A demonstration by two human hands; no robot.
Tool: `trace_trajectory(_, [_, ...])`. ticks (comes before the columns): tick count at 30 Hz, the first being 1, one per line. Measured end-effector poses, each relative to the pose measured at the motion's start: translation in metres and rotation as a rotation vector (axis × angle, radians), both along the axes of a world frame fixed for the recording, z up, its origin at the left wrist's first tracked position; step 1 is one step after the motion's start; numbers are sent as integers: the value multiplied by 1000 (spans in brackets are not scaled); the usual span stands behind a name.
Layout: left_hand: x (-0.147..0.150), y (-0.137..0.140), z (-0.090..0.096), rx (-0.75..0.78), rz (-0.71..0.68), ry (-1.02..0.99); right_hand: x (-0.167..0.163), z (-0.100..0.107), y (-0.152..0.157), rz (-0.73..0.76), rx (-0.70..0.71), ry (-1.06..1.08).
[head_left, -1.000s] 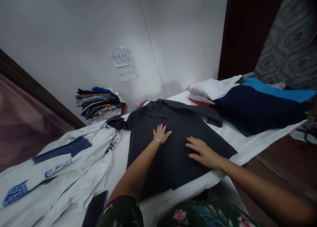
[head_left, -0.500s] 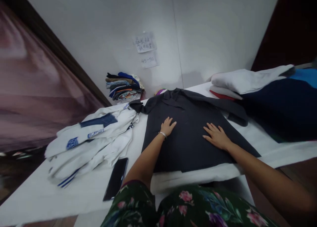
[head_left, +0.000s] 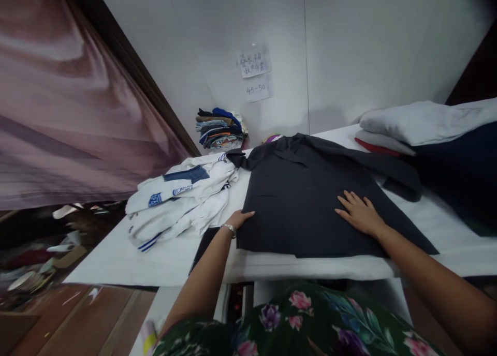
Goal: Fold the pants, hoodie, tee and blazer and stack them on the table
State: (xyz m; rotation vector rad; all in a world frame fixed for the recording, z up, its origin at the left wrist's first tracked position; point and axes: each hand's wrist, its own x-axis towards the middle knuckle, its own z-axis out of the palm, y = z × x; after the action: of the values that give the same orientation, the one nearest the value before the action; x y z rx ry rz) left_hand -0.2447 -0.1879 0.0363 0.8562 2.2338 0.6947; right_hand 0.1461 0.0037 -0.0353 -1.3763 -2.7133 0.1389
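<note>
A dark grey long-sleeved jacket (head_left: 298, 206) lies spread on the white-covered table (head_left: 108, 263), its collar end toward the wall. My right hand (head_left: 361, 213) rests flat on the jacket's right half, fingers stretched out. At the jacket's left edge is my left hand (head_left: 237, 220), wearing a bracelet (head_left: 230, 228); its thumb reaches over the cloth and the fingertips are partly hidden. The left sleeve (head_left: 236, 158) is bent near a heap of white clothing with blue trim (head_left: 186, 203). The right sleeve (head_left: 399, 182) stretches out to the right.
A folded clothes stack (head_left: 221, 128) stands by the wall beneath handwritten paper signs (head_left: 254, 61). Light grey folded clothes (head_left: 411, 120) and a dark navy garment (head_left: 458, 175) lie at right. A phone (head_left: 202, 245) is partly behind my left forearm. A pink curtain (head_left: 77, 113) hangs at left.
My left hand has moved off the middle of the jacket to its left edge. My right hand stays flat on the cloth. The view has shifted left.
</note>
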Motion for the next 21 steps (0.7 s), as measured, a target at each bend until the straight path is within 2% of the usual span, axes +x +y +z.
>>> trace_trajectory(3, [-4, -15, 0, 20, 36, -131, 0, 5, -2, -2, -25, -20])
trace_trajectory(9, [2, -34, -8, -22, 49, 317, -3, 16, -5, -3, -73, 15])
trace_trajectory(15, [21, -54, -16, 104, 100, 207, 16, 23, 4, -14, -246, 271])
trace_trajectory(17, [24, -58, -18, 88, 90, 258, 31, 21, 4, 5, -229, 313])
trace_trajectory(21, [25, -61, -17, -21, 11, 501, 59, 11, -3, 59, -112, 218])
